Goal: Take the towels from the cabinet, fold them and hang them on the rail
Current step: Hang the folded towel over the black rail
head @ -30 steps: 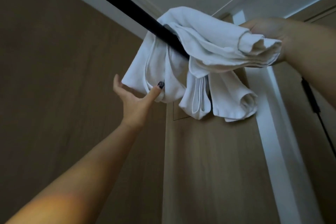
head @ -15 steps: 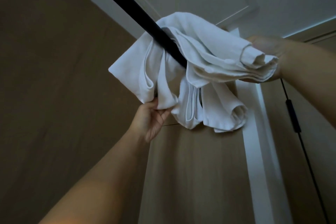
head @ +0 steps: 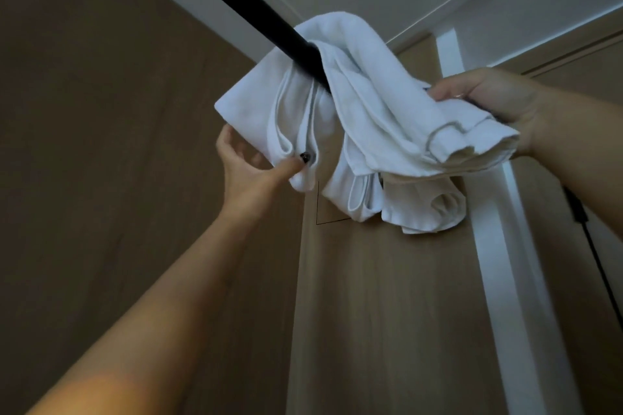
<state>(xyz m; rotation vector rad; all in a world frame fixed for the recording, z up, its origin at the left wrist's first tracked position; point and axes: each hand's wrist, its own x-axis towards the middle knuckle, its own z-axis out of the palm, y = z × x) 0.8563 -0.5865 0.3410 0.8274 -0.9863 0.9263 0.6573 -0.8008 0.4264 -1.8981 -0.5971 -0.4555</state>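
Our left hand [head: 249, 172] pinches a hanging fold of the white towel [head: 367, 104]: the thumb [head: 290, 165], with its dark-painted nail, presses the cloth from the front, and the other fingers curl behind the fold. Our right hand [head: 488, 104] grips the free, bunched end of the same towel, thumb on top and fingers underneath, holding that end out to the right of the rail. The towel is draped over the black rail [head: 249, 7], which runs diagonally from upper left down to the cloth. Several looped folds hang below the rail between our two hands. Behind them stands a wood-grain panel [head: 387, 296] with a white frame strip [head: 505, 280] beside it. A thin black cable [head: 593, 246] runs down at the right edge.
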